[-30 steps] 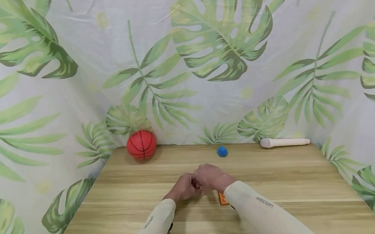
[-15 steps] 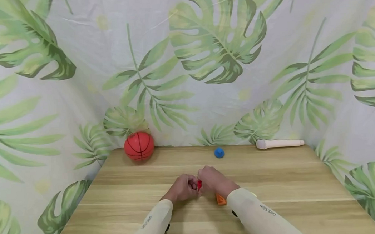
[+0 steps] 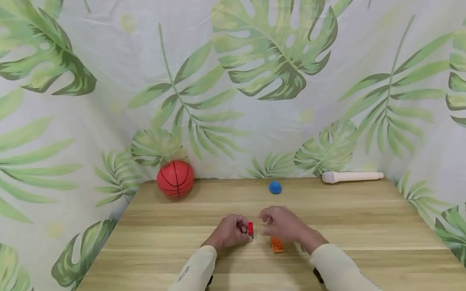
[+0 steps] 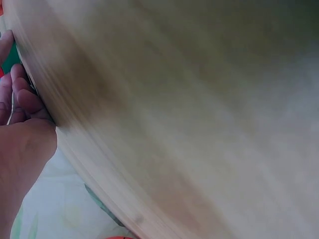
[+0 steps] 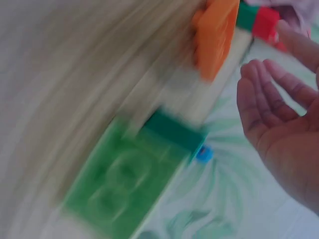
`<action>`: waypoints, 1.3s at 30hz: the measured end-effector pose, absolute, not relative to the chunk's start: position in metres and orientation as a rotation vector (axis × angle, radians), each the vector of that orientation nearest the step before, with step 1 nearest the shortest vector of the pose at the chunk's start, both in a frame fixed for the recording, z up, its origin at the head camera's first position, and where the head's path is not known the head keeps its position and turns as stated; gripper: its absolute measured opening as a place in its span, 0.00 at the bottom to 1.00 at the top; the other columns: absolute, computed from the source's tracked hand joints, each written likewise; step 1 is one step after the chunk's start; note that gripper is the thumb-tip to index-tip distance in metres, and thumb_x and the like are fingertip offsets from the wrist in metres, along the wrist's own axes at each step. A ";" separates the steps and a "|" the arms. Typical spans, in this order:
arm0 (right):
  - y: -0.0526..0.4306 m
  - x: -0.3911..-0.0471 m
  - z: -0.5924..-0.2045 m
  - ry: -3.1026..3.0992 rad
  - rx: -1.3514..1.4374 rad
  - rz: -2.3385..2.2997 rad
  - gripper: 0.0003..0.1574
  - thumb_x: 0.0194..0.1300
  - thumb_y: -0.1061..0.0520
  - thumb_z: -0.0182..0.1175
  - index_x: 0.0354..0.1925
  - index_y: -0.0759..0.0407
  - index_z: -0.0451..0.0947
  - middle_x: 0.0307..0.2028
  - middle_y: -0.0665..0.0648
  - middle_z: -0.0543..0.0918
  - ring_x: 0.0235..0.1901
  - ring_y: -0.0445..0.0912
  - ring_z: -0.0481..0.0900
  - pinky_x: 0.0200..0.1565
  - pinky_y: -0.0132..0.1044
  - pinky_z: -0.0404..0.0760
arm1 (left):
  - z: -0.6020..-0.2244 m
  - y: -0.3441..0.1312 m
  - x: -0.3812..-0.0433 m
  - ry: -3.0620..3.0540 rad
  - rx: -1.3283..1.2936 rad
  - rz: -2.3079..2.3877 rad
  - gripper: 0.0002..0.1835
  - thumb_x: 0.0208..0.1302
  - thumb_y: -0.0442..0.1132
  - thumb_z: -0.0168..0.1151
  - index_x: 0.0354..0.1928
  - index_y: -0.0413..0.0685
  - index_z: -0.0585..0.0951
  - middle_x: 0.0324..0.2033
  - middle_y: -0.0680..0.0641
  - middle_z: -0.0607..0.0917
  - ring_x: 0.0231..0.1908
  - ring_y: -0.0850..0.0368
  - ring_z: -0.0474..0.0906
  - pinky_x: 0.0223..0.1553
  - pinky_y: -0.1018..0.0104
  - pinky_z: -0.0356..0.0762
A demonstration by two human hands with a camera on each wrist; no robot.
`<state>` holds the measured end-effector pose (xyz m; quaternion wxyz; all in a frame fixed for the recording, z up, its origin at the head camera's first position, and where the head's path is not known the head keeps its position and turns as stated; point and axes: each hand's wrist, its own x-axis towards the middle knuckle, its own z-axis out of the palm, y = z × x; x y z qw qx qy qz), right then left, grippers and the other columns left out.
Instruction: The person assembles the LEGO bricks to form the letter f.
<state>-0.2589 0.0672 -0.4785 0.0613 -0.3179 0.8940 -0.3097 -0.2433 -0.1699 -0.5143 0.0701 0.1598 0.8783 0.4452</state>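
In the head view my left hand (image 3: 232, 231) pinches a small red toy building brick (image 3: 250, 229) over the middle of the table. The right wrist view shows a dark green brick (image 5: 246, 15) joined to that red one. A bit to the right, my right hand (image 3: 283, 224) has loose, spread fingers with nothing between them. Below its palm an orange brick (image 3: 277, 245) lies on the table. Near the right wrist lie a light green brick (image 5: 124, 179), blurred, and another dark green brick (image 5: 174, 132); the right arm mostly hides these in the head view.
At the back left of the wooden table (image 3: 152, 266) sits a red ball (image 3: 175, 179) with black lines. A small blue object (image 3: 275, 187) stands at the back, and a pale microphone (image 3: 353, 176) lies at the back right. A leaf-print curtain (image 3: 196, 76) hangs behind.
My right hand has let go and moved right, away from the left hand, its fingers loosening. The red brick stays in my left hand and shows more plainly. More of the orange brick is uncovered.
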 end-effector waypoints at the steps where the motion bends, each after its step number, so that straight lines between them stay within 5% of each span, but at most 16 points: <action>1: 0.078 -0.259 -0.478 2.684 -0.956 -0.982 0.23 0.68 0.57 0.75 0.57 0.66 0.84 0.49 0.63 0.89 0.48 0.54 0.87 0.53 0.51 0.87 | -0.514 -0.170 -0.244 2.644 0.480 1.331 0.13 0.53 0.30 0.83 0.34 0.39 0.85 0.28 0.50 0.83 0.29 0.64 0.74 0.33 0.74 0.73; 14: 0.148 -0.252 -0.494 2.458 -0.878 -1.250 0.31 0.75 0.53 0.69 0.66 0.71 0.77 0.62 0.71 0.84 0.61 0.64 0.83 0.63 0.58 0.82 | -0.515 -0.169 -0.246 2.611 0.421 1.345 0.13 0.54 0.30 0.83 0.35 0.41 0.84 0.30 0.48 0.83 0.30 0.61 0.74 0.34 0.73 0.73; 23: 0.155 -0.248 -0.484 2.619 -0.911 -0.983 0.24 0.71 0.54 0.72 0.59 0.66 0.83 0.54 0.62 0.88 0.52 0.56 0.86 0.56 0.53 0.85 | -0.514 -0.167 -0.245 2.599 0.383 1.355 0.13 0.55 0.31 0.82 0.37 0.41 0.84 0.32 0.45 0.84 0.32 0.61 0.74 0.35 0.73 0.73; 28: 0.147 -0.243 -0.482 2.676 -0.981 -0.898 0.26 0.67 0.54 0.76 0.57 0.66 0.84 0.51 0.60 0.88 0.49 0.53 0.85 0.53 0.48 0.85 | -0.511 -0.169 -0.246 2.611 0.392 1.348 0.13 0.54 0.31 0.83 0.36 0.42 0.84 0.31 0.47 0.83 0.31 0.61 0.74 0.35 0.73 0.73; 34: 0.118 -0.238 -0.482 2.716 -1.093 -0.715 0.41 0.62 0.48 0.80 0.68 0.61 0.79 0.63 0.62 0.83 0.62 0.59 0.81 0.65 0.60 0.80 | -0.511 -0.170 -0.248 2.633 0.412 1.349 0.13 0.53 0.31 0.83 0.36 0.42 0.85 0.31 0.47 0.84 0.31 0.62 0.74 0.34 0.74 0.73; 39: 0.103 -0.236 -0.487 2.726 -1.142 -0.593 0.36 0.62 0.50 0.80 0.66 0.54 0.83 0.59 0.57 0.82 0.52 0.51 0.82 0.57 0.48 0.84 | -0.516 -0.167 -0.248 2.605 0.438 1.357 0.13 0.53 0.31 0.83 0.36 0.41 0.85 0.30 0.47 0.84 0.30 0.63 0.75 0.34 0.74 0.74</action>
